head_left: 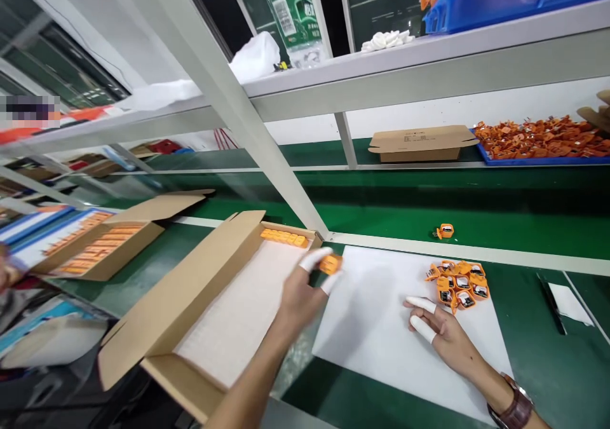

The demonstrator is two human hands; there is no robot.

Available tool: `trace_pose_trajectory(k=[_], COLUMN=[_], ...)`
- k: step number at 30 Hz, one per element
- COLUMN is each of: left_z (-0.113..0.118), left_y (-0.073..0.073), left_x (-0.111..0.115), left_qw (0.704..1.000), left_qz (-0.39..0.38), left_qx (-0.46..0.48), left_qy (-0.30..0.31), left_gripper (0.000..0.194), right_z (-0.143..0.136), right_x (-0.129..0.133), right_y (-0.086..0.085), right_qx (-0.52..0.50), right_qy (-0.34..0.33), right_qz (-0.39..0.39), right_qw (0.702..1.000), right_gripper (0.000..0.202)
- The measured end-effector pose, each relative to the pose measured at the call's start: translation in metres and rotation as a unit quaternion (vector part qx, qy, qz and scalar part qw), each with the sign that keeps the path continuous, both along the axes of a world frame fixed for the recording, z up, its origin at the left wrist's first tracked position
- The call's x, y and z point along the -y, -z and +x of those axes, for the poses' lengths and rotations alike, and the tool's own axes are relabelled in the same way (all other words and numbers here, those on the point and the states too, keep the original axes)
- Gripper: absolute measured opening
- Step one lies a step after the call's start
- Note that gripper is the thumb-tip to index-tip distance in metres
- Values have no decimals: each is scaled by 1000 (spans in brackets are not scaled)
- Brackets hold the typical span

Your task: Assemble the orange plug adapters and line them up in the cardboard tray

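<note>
My left hand [302,292], with white finger cots on its thumb and index finger, pinches a small orange plastic part [330,264] above the gap between the open cardboard box [190,302] and the white sheet [362,314]. Inside the box, a row of orange parts [284,237] lines the far end, on a pale liner. My right hand [441,333], also wearing finger cots, hovers over the sheet with thumb and fingers apart and nothing between them. Just beyond it lies a cluster of orange parts with dark and white insides [461,283].
A single orange part [445,231] sits on the green belt [381,206]. Behind it are a closed carton [424,142] and a blue tray of orange pieces [543,140]. A slanted metal post [248,117] stands near the box. Another person's hand [7,270] shows far left.
</note>
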State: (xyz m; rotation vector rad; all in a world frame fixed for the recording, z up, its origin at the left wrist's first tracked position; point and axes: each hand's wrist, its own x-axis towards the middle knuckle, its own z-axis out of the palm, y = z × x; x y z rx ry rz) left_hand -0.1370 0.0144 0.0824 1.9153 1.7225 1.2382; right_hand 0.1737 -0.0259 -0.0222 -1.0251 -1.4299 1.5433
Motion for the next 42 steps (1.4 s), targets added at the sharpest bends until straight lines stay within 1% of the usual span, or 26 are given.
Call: trace_pose_trajectory(k=[1,2,3,4,5,6,8,11,14,17,20,23,27,29,31,34,35,39,42], left_z=[-21,-42,-62,-79,-94,-106,-120,-124,-127,-131,-134,-132,-132,-134,-137,-140,-140,-135,-130], left_y=[-11,-19,-23,-24,-20,-14,7,42,68,84,94,98,96,93,90,90,90,91,87], left_x=[-8,-18,-28,-39,-49,-59,-74,-89,-98,-106,-111,-111,-104,-98,-92,-84,-82,-79,-80], left_qw=[998,991,984,978,973,969,966,965,961,958,955,951,944,941,938,936,936,938,941], left_qz=[3,-6,-31,-49,-67,-86,-90,-57,-17,7,20,24,12,-1,-26,-74,-86,-99,-85], left_qx=[-26,-53,-80,-107,-137,-171,-202,-235,-261,-277,-287,-297,-313,-319,-324,-330,-330,-323,-319], left_qy=[-61,-122,-156,-172,-175,-158,-136,-101,-84,-76,-72,-78,-104,-117,-120,-99,-90,-72,-79], left_gripper=[51,53,55,55,54,52,45,35,34,38,34,31,46,51,44,24,20,17,16], right_z=[0,0,0,0,0,-1,-1,-2,-3,-3,-2,-1,-1,-1,-2,-3,-3,-4,-3], right_x=[0,0,0,1,1,1,1,1,1,0,-1,0,1,1,0,0,-1,-1,-1], right_y=[2,4,6,7,8,9,8,7,6,8,10,10,9,7,5,2,1,-2,-2], right_qx=[-4,-5,-4,-2,1,4,8,18,29,21,27,49,63,61,60,63,64,57,55], right_qy=[0,0,0,0,0,-1,-1,6,12,2,-7,4,4,5,8,11,11,20,30], right_qz=[0,-1,-1,-1,0,1,2,3,10,16,12,3,-8,-7,-6,-3,-2,10,17], right_qw=[1000,1000,1000,1000,1000,1000,1000,1000,999,1000,1000,999,998,998,998,998,998,998,998], right_gripper=[41,42,42,42,43,43,44,42,42,42,42,43,43,42,42,42,42,42,41])
